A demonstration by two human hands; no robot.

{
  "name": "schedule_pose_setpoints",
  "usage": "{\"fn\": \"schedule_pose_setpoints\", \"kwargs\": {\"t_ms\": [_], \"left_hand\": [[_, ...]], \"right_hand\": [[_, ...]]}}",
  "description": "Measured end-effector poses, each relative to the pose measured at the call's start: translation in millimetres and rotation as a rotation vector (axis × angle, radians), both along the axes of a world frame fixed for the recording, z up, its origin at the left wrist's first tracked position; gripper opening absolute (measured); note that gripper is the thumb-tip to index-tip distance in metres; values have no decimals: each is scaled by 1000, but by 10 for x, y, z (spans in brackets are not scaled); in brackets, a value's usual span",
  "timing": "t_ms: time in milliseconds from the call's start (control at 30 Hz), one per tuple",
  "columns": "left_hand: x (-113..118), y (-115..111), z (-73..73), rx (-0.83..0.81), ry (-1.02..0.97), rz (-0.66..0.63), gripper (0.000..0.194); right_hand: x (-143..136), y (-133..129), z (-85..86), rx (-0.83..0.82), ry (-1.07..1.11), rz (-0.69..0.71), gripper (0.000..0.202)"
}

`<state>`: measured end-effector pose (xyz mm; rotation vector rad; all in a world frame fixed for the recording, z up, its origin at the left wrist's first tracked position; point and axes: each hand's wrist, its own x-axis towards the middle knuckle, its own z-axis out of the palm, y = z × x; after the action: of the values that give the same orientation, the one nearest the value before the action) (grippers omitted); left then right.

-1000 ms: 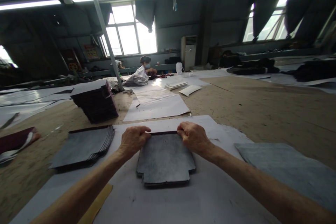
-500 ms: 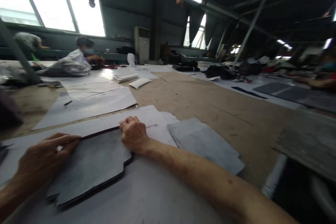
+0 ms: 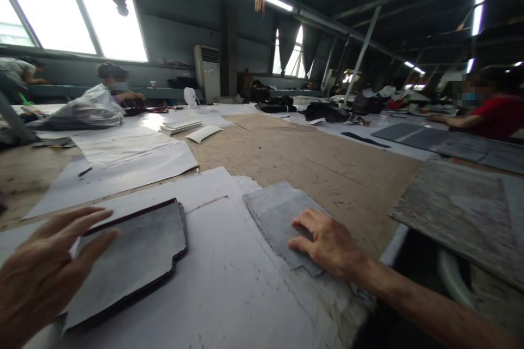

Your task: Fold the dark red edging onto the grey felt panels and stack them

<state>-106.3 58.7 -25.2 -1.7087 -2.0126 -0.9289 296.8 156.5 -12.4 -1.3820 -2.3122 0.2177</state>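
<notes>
Reaching away, the right hand (image 3: 327, 242) has left the dark notched leather stack (image 3: 131, 253) for the lower-right grey felt pile (image 3: 278, 215), fingers spread; left hand (image 3: 45, 267) hovers open.

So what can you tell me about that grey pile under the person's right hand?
The grey pile is a low stack of thin, flat cut sheets, dull grey and felt-like or leathery in look, with a stepped outline at its near edge. It lies flat on white paper near the table's right edge, apart from the darker stack to its left. The right hand rests open on its near corner, fingers spread.
</notes>
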Motion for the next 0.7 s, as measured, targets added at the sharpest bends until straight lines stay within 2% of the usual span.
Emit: {"fn": "schedule_pose_setpoints", "kwargs": {"t_ms": [100, 200, 300, 400, 500, 700], "left_hand": [[658, -23, 71, -121, 18, -162, 39], [1284, 8, 54, -106, -14, -439, 25], [1730, 84, -4, -166, -67, -579, 22], [2001, 187, -33, -257, -71, -664, 25], [2157, 304, -39, -310, -23, -696, 28], [2295, 474, -64, -358, 15, -587, 23]], "right_hand": [[93, 22, -66, -35, 31, -14, 11], [60, 114, -104, -58, 52, 29, 9], [33, 199, -137, -53, 55, 116, 14], [43, 249, -175, -46, 62, 175, 15], [59, 268, -191, -65, 92, 176, 15], [69, 301, -173, -184, 219, 122, 17]]}}
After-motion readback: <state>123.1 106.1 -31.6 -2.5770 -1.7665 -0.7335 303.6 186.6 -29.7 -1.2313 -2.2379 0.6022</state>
